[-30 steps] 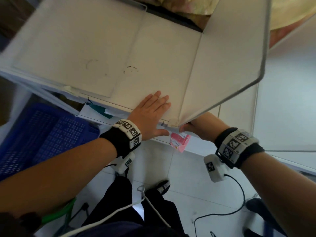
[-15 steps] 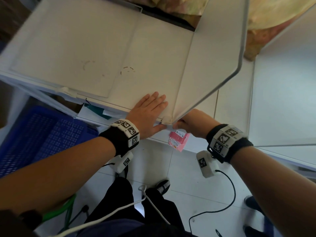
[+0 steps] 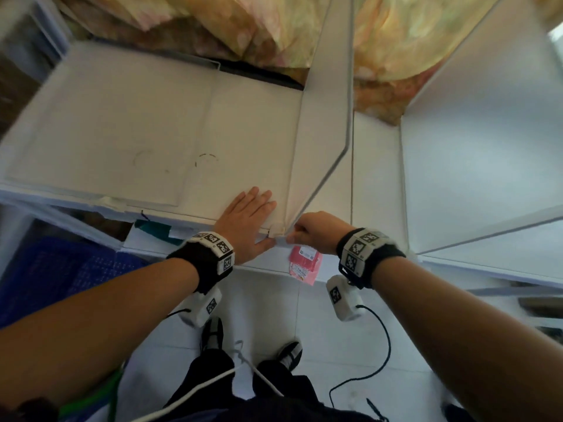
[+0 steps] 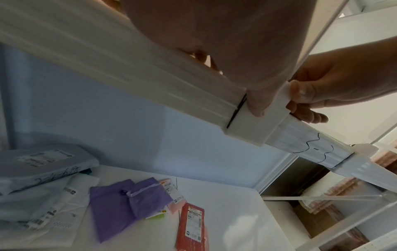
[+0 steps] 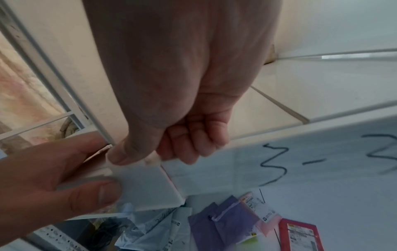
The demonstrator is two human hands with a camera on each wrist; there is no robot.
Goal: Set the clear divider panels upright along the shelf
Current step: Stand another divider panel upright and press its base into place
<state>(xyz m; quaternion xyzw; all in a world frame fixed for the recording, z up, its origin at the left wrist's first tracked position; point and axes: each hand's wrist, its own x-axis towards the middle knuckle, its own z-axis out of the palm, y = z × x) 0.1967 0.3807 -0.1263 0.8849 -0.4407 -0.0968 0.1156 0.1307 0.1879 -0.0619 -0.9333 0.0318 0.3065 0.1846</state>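
Two hands at shelf (image 3: pixel 152 123) front edge: left hand (image 3: pixel 246 220) flat, fingers straight, right hand (image 3: pixel 316 231) pinching white foot clip (image 4: pixel 255 125) of one upright divider panel (image 3: pixel 323 132); second panel (image 3: pixel 475 178) upright further right.

Bare forearms, black wristbands (image 3: pixel 199 269) with white tag-marked blocks, cabled wrist cameras (image 3: pixel 344 298), dark trousers, black shoes
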